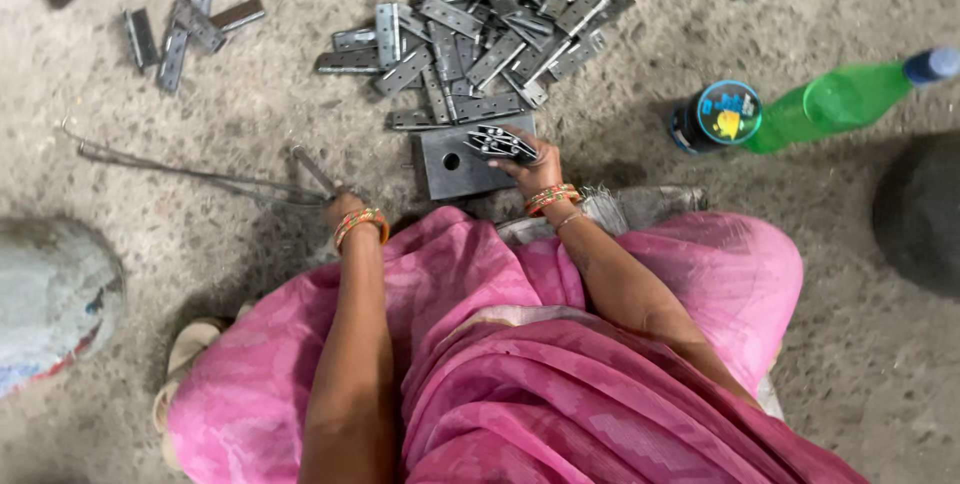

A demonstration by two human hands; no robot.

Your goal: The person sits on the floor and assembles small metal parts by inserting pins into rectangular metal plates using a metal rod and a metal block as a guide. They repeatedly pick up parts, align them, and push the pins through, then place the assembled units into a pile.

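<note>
Right hand (533, 166): fingers closed round a small stack of metal hinges (500, 143), held over the grey steel block (455, 166) on the floor (250, 234).
Left hand (340, 201): gripping a thin metal rod (312, 170); fingers mostly hidden.
Hinge pile (490, 29): just beyond the block.
Green bottle (835, 99): lying well off to the right.

A rough grey concrete floor (250, 274), dusty and speckled, fills the scene under flat, soft light; a dark round shadowed patch (915, 209) lies at its right edge.
</note>
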